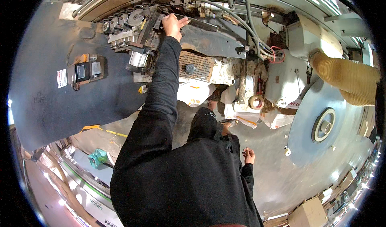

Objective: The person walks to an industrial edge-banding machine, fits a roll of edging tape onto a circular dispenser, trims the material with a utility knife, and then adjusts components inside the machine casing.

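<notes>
My left arm reaches up to an open machine with rollers, brackets and hoses. My left hand (173, 26) rests over its dark metal parts, beside a metal block (159, 21) and a long dark bar (201, 24). Thumb and a finger stretch out to the right; the other fingertips are partly hidden. A row of round rollers (136, 17) lies left of the hand, with a silver cylinder (138, 59) below them. My right hand (249, 156) hangs low by my side, away from the machine, its fingers loosely bent and apart, with nothing visible in them.
A perforated metal plate (196, 65) sits below the hand. At right are a ribbed yellow hose (343, 76), a large grey disc (309, 126) and a tape roll (256, 102). A dark panel (52, 110) with a small control box (89, 69) spans the left. White bags (196, 93) lie below.
</notes>
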{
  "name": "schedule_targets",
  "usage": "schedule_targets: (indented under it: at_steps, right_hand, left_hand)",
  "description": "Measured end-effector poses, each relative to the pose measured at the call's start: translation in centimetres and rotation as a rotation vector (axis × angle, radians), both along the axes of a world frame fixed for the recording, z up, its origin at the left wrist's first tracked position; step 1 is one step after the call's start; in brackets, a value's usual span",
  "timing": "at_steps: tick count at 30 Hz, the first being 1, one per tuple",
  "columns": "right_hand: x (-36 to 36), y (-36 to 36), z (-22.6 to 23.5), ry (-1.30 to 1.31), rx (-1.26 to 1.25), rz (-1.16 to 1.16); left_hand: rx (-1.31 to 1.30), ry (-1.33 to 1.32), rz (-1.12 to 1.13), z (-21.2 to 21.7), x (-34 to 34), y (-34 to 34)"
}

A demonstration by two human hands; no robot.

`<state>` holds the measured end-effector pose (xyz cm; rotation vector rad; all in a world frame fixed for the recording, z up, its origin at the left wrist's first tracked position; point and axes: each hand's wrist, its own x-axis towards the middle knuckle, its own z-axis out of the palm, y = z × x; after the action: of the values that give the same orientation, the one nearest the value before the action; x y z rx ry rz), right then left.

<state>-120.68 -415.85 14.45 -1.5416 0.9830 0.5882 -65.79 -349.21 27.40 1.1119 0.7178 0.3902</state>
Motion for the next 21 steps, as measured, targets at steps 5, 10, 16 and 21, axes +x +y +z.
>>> schedule_targets:
  at_steps: [5, 10, 16, 21]
  right_hand:
    - [0.2, -0.5, -0.8, -0.003, 0.027, -0.053]
    - [0.6, -0.5, -0.4, -0.01, 0.035, -0.03]
    - [2.1, -0.1, 0.1, 0.0, 0.012, 0.03]
    - [3.2, -0.8, 0.2, -0.015, 0.028, 0.034]
  left_hand:
    - [-0.028, -0.009, 0.119, 0.4, 0.1, -0.7]
    - [-0.04, 0.013, 0.147, 0.7, -0.7, -1.4]
    - [-0.014, -0.068, 0.165, -0.6, -1.2, -1.7]
    - [-0.008, -0.132, 0.127, -2.0, -1.6, -1.1]
